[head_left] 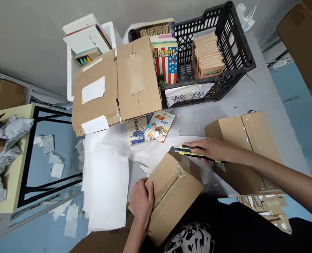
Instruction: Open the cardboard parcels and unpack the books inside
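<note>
A small taped cardboard box (174, 196) rests tilted against my body at the table's near edge. My left hand (142, 202) is closed around its left corner. My right hand (210, 149) lies over a yellow and black utility knife (183, 151), fingers wrapped on its handle, just beyond the box's far edge. The knife's tip points left above the box.
A flattened cardboard box (113, 88) lies at the back left. Beside it stands a black crate (237, 52) with books. Two small books (150, 128) and white paper sheets (105, 179) lie mid-table. Another cardboard box (245, 140) sits right.
</note>
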Demonstrator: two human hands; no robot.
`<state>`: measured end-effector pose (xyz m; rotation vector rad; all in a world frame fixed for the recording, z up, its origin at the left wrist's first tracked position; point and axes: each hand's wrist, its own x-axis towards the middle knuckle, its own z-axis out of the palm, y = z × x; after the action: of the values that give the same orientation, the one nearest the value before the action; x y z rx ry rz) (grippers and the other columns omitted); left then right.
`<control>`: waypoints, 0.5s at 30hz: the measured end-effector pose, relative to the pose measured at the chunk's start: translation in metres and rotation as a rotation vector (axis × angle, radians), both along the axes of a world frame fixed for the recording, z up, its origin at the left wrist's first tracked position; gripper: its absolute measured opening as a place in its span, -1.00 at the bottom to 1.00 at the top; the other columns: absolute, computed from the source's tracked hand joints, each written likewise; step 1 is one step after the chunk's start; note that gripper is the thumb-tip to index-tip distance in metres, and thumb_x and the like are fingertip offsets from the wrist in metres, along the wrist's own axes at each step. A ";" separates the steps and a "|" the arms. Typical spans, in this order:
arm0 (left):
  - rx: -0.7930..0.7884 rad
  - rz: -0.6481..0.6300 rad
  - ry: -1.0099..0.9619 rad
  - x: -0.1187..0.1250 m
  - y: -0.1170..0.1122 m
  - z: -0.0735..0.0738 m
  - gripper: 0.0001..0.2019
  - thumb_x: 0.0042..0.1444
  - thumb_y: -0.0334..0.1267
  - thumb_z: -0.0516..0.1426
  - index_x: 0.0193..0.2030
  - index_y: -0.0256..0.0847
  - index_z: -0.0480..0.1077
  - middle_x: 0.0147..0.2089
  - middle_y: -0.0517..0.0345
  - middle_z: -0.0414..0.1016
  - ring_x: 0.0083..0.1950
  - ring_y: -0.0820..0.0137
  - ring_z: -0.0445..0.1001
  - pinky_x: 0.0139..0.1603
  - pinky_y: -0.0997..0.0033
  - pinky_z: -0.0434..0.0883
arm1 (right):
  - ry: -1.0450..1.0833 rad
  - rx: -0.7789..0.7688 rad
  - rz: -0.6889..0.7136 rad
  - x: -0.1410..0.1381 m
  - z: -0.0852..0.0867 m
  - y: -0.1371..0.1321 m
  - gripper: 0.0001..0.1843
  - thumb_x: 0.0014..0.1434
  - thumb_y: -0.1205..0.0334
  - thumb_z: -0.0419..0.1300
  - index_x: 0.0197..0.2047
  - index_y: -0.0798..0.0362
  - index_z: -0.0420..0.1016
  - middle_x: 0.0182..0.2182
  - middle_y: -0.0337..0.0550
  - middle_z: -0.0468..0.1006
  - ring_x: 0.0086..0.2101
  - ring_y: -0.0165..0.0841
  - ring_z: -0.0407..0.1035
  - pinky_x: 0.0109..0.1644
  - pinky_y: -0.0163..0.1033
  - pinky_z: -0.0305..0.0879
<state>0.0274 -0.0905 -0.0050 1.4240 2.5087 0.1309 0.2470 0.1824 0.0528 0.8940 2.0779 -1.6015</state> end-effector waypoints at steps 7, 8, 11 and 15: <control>-0.058 0.226 -0.128 -0.032 -0.011 0.003 -0.62 0.27 -0.09 -0.20 -0.36 -0.14 0.35 -0.43 0.14 0.43 -0.34 0.32 0.40 -0.30 0.37 0.25 | 0.023 -0.045 -0.023 0.021 -0.001 -0.009 -0.51 0.29 0.01 -0.07 0.23 -0.12 0.31 -0.67 -0.35 0.43 -0.68 -0.48 0.28 -0.53 -0.39 0.13; -0.045 0.290 -0.154 -0.040 -0.011 0.003 -0.60 0.27 -0.06 -0.20 -0.41 -0.14 0.32 -0.46 0.16 0.41 -0.37 0.33 0.38 -0.33 0.38 0.25 | 0.040 -0.041 -0.036 0.021 0.003 -0.012 -0.51 0.29 0.01 -0.07 0.23 -0.12 0.32 -0.66 -0.34 0.44 -0.68 -0.48 0.27 -0.52 -0.38 0.14; 0.018 0.499 -0.241 -0.060 -0.012 0.002 -0.55 0.25 0.05 -0.21 -0.48 -0.16 0.25 -0.51 0.18 0.38 -0.43 0.37 0.31 -0.38 0.39 0.24 | 0.080 -0.011 -0.062 0.014 0.015 -0.019 -0.51 0.30 0.01 -0.08 0.23 -0.11 0.32 -0.63 -0.30 0.47 -0.67 -0.46 0.26 -0.49 -0.35 0.17; 0.084 0.657 -0.333 -0.075 -0.015 -0.001 -0.50 0.22 0.15 -0.20 -0.46 -0.19 0.26 -0.49 0.17 0.37 -0.44 0.39 0.27 -0.40 0.40 0.24 | 0.172 0.064 -0.071 -0.015 0.025 -0.028 -0.51 0.31 0.02 -0.11 0.23 -0.14 0.31 -0.45 -0.21 0.57 -0.54 -0.39 0.35 -0.42 -0.31 0.22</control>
<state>-0.0475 -0.1058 -0.0063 0.4886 2.5887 0.5458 0.2318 0.1543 0.0775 0.8885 2.2479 -1.7114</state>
